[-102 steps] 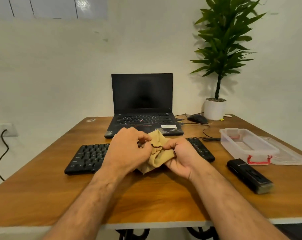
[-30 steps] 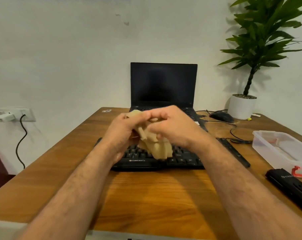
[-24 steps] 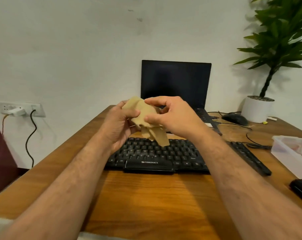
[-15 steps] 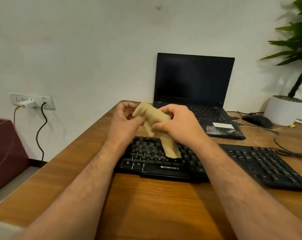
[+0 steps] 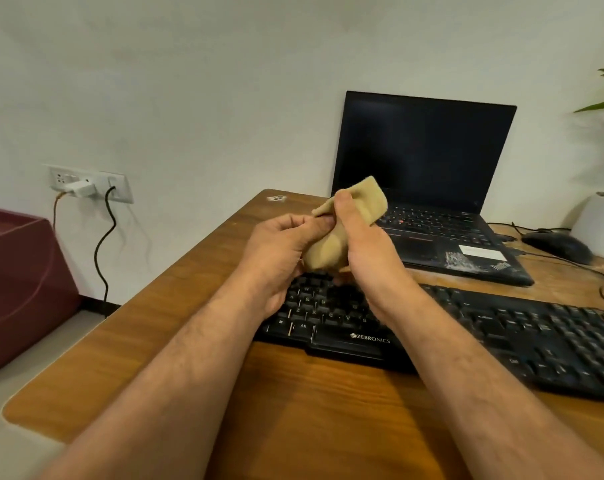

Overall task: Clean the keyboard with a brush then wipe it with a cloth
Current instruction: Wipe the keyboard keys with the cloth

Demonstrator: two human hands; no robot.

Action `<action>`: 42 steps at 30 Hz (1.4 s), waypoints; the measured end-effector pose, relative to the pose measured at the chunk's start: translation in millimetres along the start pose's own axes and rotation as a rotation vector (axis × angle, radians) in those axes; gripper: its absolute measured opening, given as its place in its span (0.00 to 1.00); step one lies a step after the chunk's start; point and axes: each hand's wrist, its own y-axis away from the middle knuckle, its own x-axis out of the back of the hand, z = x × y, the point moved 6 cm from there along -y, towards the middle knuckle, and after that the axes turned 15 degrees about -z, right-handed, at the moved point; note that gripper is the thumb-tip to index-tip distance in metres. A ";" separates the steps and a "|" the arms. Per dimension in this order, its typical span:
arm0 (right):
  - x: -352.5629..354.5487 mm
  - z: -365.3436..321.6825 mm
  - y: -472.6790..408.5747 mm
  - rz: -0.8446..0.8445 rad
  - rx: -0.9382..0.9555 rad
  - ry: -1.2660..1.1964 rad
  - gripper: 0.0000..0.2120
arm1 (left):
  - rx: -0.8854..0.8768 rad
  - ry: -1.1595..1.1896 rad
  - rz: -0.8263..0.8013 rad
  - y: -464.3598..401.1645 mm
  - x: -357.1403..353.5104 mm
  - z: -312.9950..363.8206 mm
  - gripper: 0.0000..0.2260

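Cloth first: we see a small tan fabric cloth (image 5: 342, 230), soft and matte, bunched into a loose roll and held up in the air between two bare hands. Its upper corner fans out flat above the fingers (image 5: 344, 207) of the right hand (image 5: 366, 247), while a rounded fold bulges below them, between the two palms. The right hand grips the roll from the right, its fingers curled round the fabric. The left hand (image 5: 280, 251) pinches the left edge of the cloth, thumb and fingertips pressed together on it. No part of the cloth touches anything but the hands.

Directly beneath the fingers lies a black plastic full-size keyboard (image 5: 501, 337) marked ZEBRONICS on its front lip, flat on the brown wood-grain worktop (image 5: 293, 410); the cloth hangs clear of its keys. Beyond the fingers stands an open black laptop (image 5: 425, 188) with a dark screen, and to the right of it a black computer mouse (image 5: 558, 245) with its cable. Far left of the fingers, on the white wall, we see a white socket plate (image 5: 89, 183) with a charger and a black cord plugged in.
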 end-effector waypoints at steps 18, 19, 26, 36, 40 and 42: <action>1.8 -19.5 13.8 0.051 0.228 1.052 0.14 | -0.060 -0.549 0.240 3.9 33.5 15.5 0.09; 0.8 -20.8 14.5 0.037 0.217 1.071 0.15 | -0.094 -0.794 0.321 7.7 38.9 24.8 0.07; -34.0 -16.2 0.2 -0.115 0.046 1.326 0.11 | 0.389 -0.943 0.290 2.6 78.9 0.0 0.05; -48.4 -12.7 5.0 -0.345 0.077 1.101 0.19 | 0.360 -0.832 0.247 -5.2 82.7 -5.5 0.06; -42.9 -14.2 31.3 -0.455 0.129 0.965 0.27 | 0.347 -0.820 0.258 -6.6 83.1 -6.2 0.04; -44.6 -12.4 32.2 -0.447 0.172 0.948 0.22 | 0.333 -0.806 0.257 -6.3 82.2 -6.3 0.04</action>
